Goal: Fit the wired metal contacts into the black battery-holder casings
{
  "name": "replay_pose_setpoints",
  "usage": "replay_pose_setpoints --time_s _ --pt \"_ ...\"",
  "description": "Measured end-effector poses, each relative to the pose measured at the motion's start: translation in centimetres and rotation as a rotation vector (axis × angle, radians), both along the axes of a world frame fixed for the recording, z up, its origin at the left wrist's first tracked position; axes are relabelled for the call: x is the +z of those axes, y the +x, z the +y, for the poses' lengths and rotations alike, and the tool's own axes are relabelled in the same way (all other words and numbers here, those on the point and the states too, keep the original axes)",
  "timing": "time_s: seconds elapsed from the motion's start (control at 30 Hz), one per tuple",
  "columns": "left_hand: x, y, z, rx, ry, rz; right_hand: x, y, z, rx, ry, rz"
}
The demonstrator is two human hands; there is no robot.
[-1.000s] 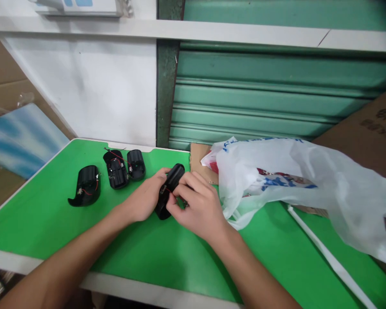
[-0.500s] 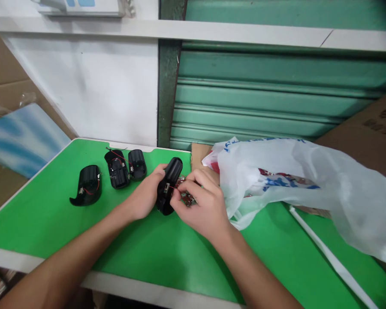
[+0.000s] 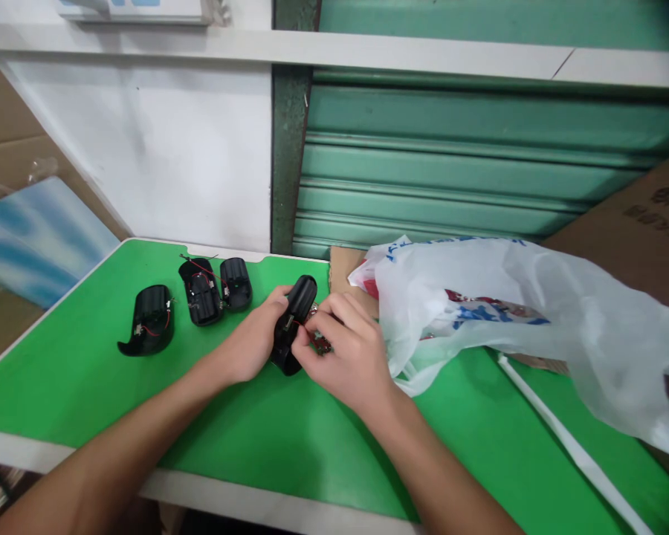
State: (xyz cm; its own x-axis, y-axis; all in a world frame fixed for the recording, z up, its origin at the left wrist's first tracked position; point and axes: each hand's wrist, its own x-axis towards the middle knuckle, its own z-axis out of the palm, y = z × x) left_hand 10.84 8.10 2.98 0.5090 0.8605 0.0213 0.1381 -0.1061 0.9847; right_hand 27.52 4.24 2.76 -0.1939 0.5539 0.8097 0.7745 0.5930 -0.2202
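Note:
My left hand [image 3: 258, 336] is closed around a black plastic housing [image 3: 299, 301], which it holds tilted above the green tabletop. A small switch-like part sits in the housing's hollow side. Thumb and forefinger of my right hand [image 3: 346, 345] pinch a thin red wire [image 3: 299, 324] at the housing's right edge; the fingers partly hide it. Small red and metallic parts [image 3: 320, 343] show behind the right fingers. To the left lie similar black housings with red wires: one at the far left [image 3: 152, 316], one in the middle [image 3: 201, 293] and a smaller one [image 3: 236, 284].
A white plastic bag [image 3: 479, 297] covers the right rear of the green tabletop [image 3: 245, 438], over some cardboard [image 3: 346, 271]. A white strip [image 3: 569, 438] runs along the right side. The green shutter [image 3: 451, 163] and white wall [image 3: 172, 156] stand behind.
The black housing has turned slightly in my left hand, showing its switch-like part more and then less. My right fingers have shifted a little at the wire, uncovering the small red parts behind.

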Motion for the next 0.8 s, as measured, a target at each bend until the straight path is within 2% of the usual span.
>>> replay_pose_setpoints --time_s 0.2,0.53,0.63,0.8 --pt "0.5 0.2 -0.2 0.005 -0.031 -0.008 -0.2 -0.2 -0.1 0.024 -0.055 0.071" --pt "0.6 0.4 0.4 0.024 -0.260 -0.185 -0.2 0.2 0.3 0.040 -0.114 0.268" --pt "0.7 0.3 0.6 0.052 -0.318 -0.195 -0.1 0.5 0.5 0.074 -0.137 0.249" --pt "0.6 -0.1 1.0 0.040 -0.274 -0.178 0.1 0.6 0.3 0.093 -0.086 0.103"
